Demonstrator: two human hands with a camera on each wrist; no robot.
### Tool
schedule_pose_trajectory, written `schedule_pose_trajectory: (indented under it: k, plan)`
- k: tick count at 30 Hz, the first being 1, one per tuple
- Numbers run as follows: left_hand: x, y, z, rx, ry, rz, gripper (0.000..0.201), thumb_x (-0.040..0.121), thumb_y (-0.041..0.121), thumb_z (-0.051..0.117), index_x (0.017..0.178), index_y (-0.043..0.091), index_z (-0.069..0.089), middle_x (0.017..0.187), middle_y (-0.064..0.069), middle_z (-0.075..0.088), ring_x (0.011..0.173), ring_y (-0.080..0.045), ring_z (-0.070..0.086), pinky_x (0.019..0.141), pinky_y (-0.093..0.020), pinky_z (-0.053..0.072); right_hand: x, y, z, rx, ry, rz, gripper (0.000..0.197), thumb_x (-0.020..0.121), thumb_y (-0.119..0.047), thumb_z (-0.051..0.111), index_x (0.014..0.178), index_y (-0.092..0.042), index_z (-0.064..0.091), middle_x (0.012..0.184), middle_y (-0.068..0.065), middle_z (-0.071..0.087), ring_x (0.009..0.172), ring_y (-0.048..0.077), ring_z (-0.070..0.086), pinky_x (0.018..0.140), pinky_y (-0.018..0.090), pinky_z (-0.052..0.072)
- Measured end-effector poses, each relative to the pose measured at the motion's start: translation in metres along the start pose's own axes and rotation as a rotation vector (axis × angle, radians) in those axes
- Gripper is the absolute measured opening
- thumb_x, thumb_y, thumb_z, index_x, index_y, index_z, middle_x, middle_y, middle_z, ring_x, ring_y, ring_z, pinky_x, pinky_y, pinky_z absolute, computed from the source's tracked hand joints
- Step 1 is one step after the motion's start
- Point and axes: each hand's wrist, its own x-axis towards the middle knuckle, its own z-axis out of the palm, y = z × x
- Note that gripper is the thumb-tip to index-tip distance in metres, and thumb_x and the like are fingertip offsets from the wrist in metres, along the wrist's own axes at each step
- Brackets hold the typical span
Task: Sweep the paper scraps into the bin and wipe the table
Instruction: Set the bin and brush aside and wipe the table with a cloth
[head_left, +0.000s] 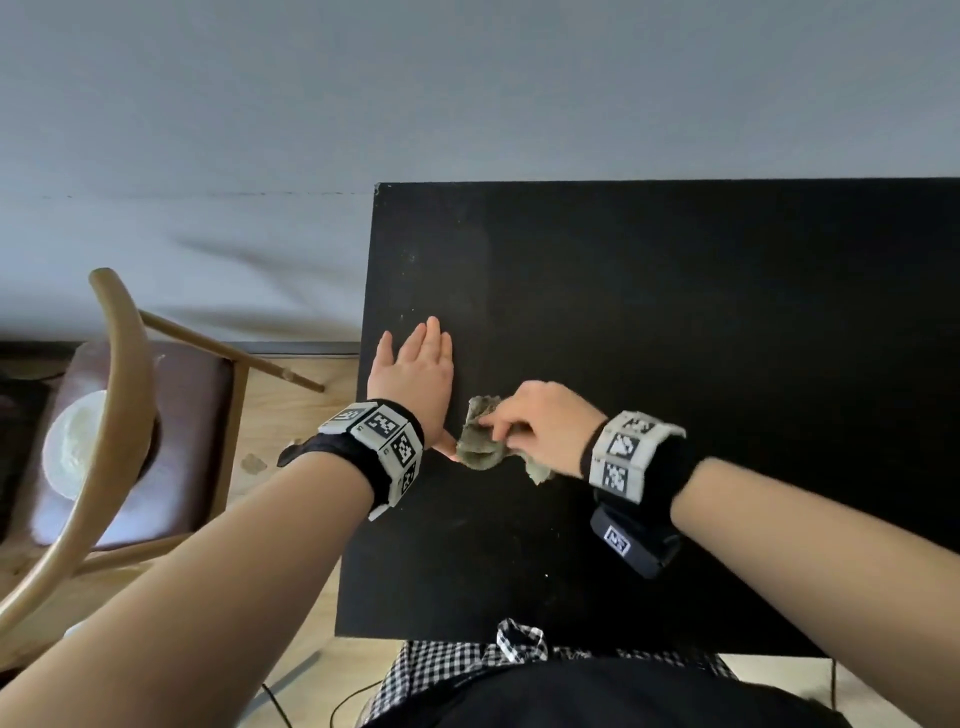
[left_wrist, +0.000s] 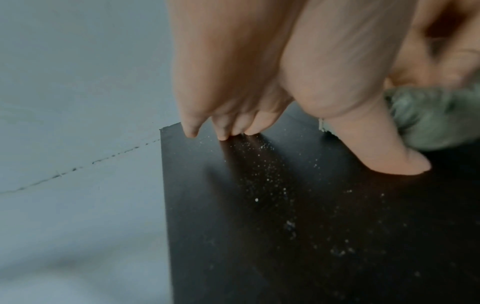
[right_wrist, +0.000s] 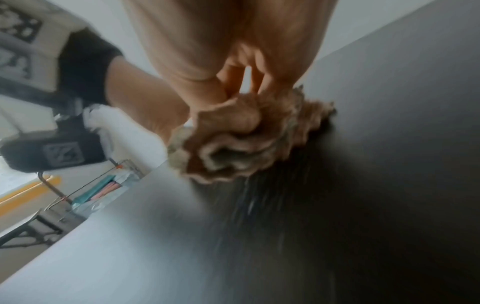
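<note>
A black table (head_left: 675, 291) fills the right of the head view. My right hand (head_left: 540, 421) grips a crumpled grey-green cloth (head_left: 480, 441) and presses it on the tabletop near the left side. The cloth (right_wrist: 246, 139) bunches under the curled fingers in the right wrist view. My left hand (head_left: 413, 374) stands on the table just left of the cloth, fingers straight and together, thumb toward the cloth. In the left wrist view the fingertips (left_wrist: 226, 133) touch the table (left_wrist: 285, 246), which bears fine white specks (left_wrist: 265, 164), and the cloth (left_wrist: 436, 117) shows behind the thumb. No bin is in view.
A wooden chair (head_left: 119, 415) with a brown seat stands left of the table, a white plate (head_left: 72, 447) on it. A small scrap (head_left: 253, 462) lies on the wooden floor between chair and table. A pale wall runs behind. A wire rack (right_wrist: 103, 185) shows in the right wrist view.
</note>
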Motion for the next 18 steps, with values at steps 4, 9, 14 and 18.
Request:
schedule_pose_trajectory:
  k: [4, 9, 14, 18]
  plan:
    - [0.000, 0.001, -0.001, 0.009, -0.003, -0.008, 0.143, 0.054, 0.074, 0.072, 0.150, 0.004, -0.007, 0.158, -0.012, -0.011, 0.147, -0.024, -0.003, 0.117, -0.049, 0.005, 0.050, 0.037, -0.045, -0.028, 0.270, 0.141, 0.022, 0.086, -0.017, 0.056, 0.102, -0.025, 0.068, 0.112, 0.010, 0.063, 0.102, 0.029, 0.061, 0.093, 0.035, 0.047]
    - [0.001, 0.002, -0.002, 0.000, -0.017, -0.023, 0.143, 0.053, 0.073, 0.073, 0.150, 0.004, -0.008, 0.158, -0.012, -0.011, 0.147, -0.024, -0.004, 0.117, -0.050, 0.004, 0.069, 0.048, -0.064, -0.087, 0.383, 0.285, 0.024, 0.087, -0.010, 0.051, 0.107, -0.018, 0.062, 0.110, 0.014, 0.060, 0.098, 0.032, 0.059, 0.082, 0.033, 0.046]
    - [0.001, 0.003, -0.002, 0.011, -0.030, -0.040, 0.144, 0.053, 0.074, 0.073, 0.150, 0.004, -0.008, 0.158, -0.012, -0.012, 0.147, -0.023, -0.004, 0.116, -0.049, 0.004, 0.011, 0.012, -0.002, -0.092, 0.198, 0.079, 0.020, 0.083, -0.017, 0.056, 0.098, -0.027, 0.065, 0.102, 0.010, 0.053, 0.091, 0.031, 0.057, 0.084, 0.040, 0.050]
    - [0.000, 0.005, -0.004, 0.023, -0.035, -0.041, 0.143, 0.054, 0.074, 0.072, 0.150, 0.004, -0.009, 0.158, -0.012, -0.012, 0.147, -0.024, -0.004, 0.116, -0.049, 0.004, -0.031, -0.002, 0.024, -0.117, -0.015, -0.044, 0.020, 0.089, -0.017, 0.053, 0.104, -0.025, 0.063, 0.108, 0.001, 0.050, 0.094, 0.020, 0.058, 0.086, 0.037, 0.051]
